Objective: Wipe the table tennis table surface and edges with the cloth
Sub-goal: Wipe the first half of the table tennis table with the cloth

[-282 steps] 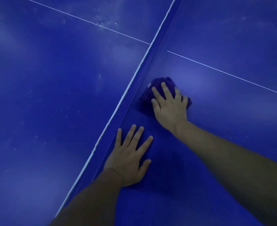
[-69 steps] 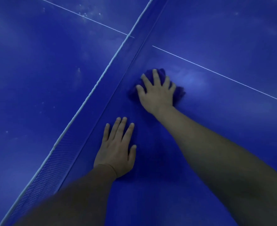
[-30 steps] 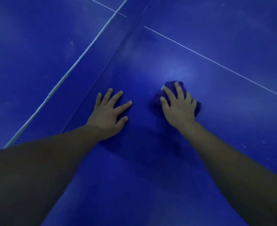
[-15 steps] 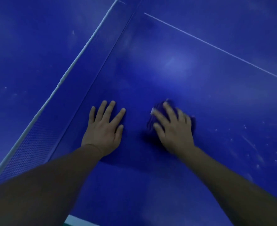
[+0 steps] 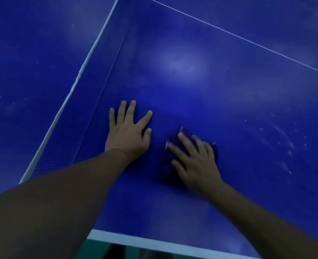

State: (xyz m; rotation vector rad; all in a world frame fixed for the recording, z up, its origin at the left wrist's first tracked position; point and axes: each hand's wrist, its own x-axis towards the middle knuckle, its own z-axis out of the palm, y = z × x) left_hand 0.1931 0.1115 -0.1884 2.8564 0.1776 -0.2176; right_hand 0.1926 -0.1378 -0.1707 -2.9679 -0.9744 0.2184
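The blue table tennis table (image 5: 238, 94) fills the view. My right hand (image 5: 193, 159) presses down on a bunched dark purple cloth (image 5: 166, 165) with spread fingers, and it looks motion-blurred. The cloth shows at the hand's left side and past the fingertips. My left hand (image 5: 129, 133) lies flat on the table with fingers spread, just left of the cloth and not touching it.
The net (image 5: 105, 53) with its white top band runs diagonally along the left, beside my left hand. The table's white near edge (image 5: 154, 242) shows at the bottom, with green floor below it. Pale dust specks (image 5: 283, 143) lie to the right. A thin white line (image 5: 248, 40) crosses the upper right.
My right hand has dragged the cloth back from near the net and centre line toward the near edge. My left hand has shifted back too. The table's near edge has come into view.
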